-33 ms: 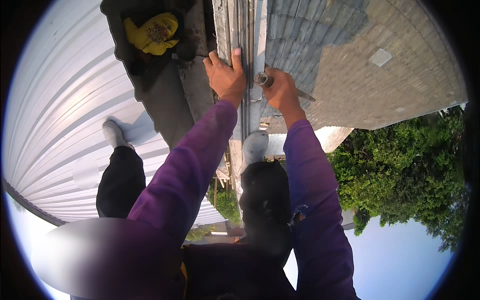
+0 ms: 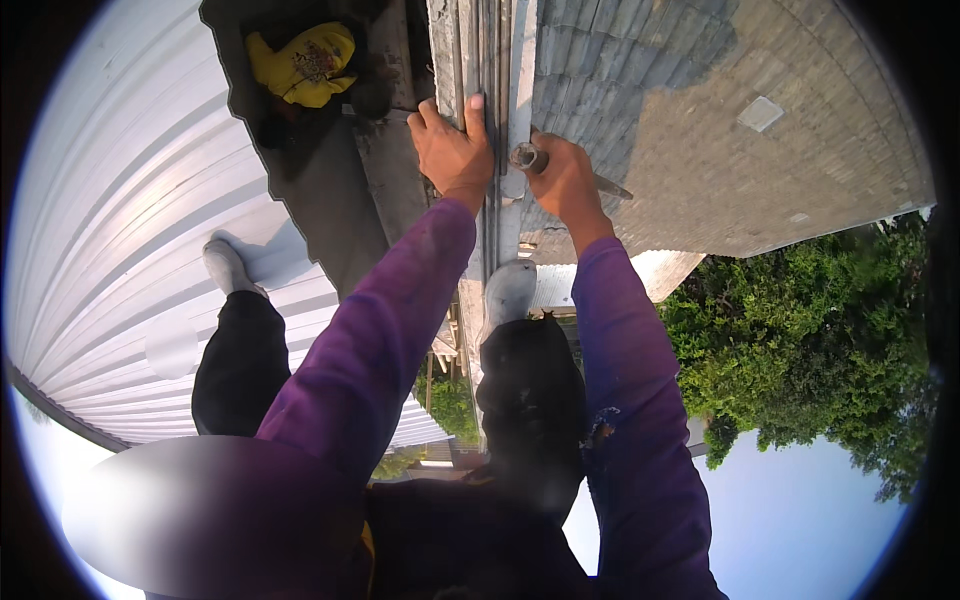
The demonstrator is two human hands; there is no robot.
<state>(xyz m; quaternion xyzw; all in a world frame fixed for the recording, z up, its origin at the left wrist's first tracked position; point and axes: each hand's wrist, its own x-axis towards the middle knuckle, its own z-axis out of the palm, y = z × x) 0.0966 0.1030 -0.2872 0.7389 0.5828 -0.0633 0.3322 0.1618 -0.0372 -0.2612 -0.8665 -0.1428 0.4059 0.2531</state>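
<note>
My left hand (image 2: pixel 452 150) is closed over the long grey metal strips (image 2: pixel 488 70) on a narrow ledge, its thumb stretched along them and its fingers curled at the left edge. Just to the right, my right hand (image 2: pixel 568 180) grips a hammer (image 2: pixel 526 157) close to its head. The round striking face points toward the left hand, and the pointed claw sticks out to the right. The hammer's handle is hidden by the hand.
One booted foot (image 2: pixel 510 290) stands on the ledge, the other (image 2: pixel 228 265) on a white corrugated metal roof (image 2: pixel 130 200). A grey tiled roof (image 2: pixel 700 160) slopes off at right. A yellow printed garment (image 2: pixel 305 65) shows in a dark gap below. Trees (image 2: pixel 800 330) grow beyond.
The yellow garment has shifted slightly. My right sleeve has moved a little to the right, while both hands and the hammer stay nearly where they were.
</note>
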